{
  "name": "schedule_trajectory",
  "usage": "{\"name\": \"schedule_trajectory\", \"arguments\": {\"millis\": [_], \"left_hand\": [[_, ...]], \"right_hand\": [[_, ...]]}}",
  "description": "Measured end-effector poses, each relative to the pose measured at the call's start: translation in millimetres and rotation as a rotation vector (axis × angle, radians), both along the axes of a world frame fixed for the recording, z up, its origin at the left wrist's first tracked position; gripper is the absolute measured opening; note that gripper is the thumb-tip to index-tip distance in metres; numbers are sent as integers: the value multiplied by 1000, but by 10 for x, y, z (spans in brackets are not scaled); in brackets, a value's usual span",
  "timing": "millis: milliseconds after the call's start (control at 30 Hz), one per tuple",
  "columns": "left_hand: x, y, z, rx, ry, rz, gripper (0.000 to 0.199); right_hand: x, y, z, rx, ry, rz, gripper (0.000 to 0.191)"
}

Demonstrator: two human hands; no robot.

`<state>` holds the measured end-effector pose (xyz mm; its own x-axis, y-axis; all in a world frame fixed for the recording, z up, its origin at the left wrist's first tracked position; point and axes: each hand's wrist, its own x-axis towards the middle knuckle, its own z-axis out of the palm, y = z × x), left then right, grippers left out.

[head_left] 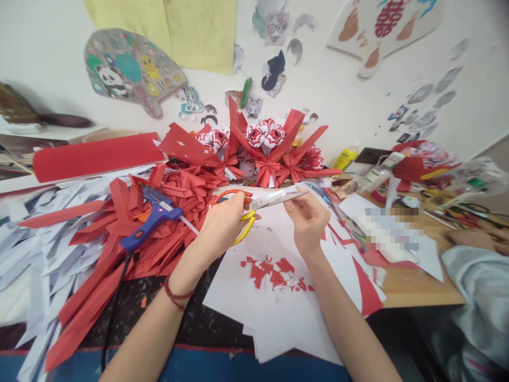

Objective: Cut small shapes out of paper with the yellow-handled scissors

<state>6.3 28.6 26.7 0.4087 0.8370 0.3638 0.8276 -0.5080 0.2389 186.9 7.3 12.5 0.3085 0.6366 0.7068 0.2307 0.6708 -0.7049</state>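
Looks bright and evenly lit, with soft shadows; stretches and blurs toward the edges (badly at the pale grey sleeve (479, 289)), pixelates over a white packet (392, 255).

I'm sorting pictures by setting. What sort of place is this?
Probably a paper-craft workspace, judging by the blue glue gun, the heaped red paper strips and the scissors in the left hand.

On the wall (51, 42) I see a panda-decorated fan (135, 66), yellow sheets (202, 34) and cartoon cutouts (274, 71); over to the right there's a yellow bottle (345, 158), with somebody's pale sleeve (481, 286) farther along.
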Motion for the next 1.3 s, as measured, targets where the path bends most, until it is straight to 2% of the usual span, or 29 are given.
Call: {"name": "schedule_trajectory", "arguments": {"millis": [233, 500, 800, 967, 1300], "left_hand": [[5, 16, 6, -48, -48, -12, 33], [-13, 31, 11, -88, -117, -42, 35], [-7, 21, -9, -122, -145, -71, 34], [10, 12, 6, -161, -182, -65, 32], [10, 19, 24, -187, -202, -67, 33]], "right_hand": [[-17, 18, 10, 16, -2, 6, 5], [-6, 70, 18, -62, 149, 53, 18], [-2, 80, 30, -18, 222, 96, 8], [-6, 66, 28, -34, 213, 91, 9], [-1, 64, 22, -79, 167, 173, 7]]}}
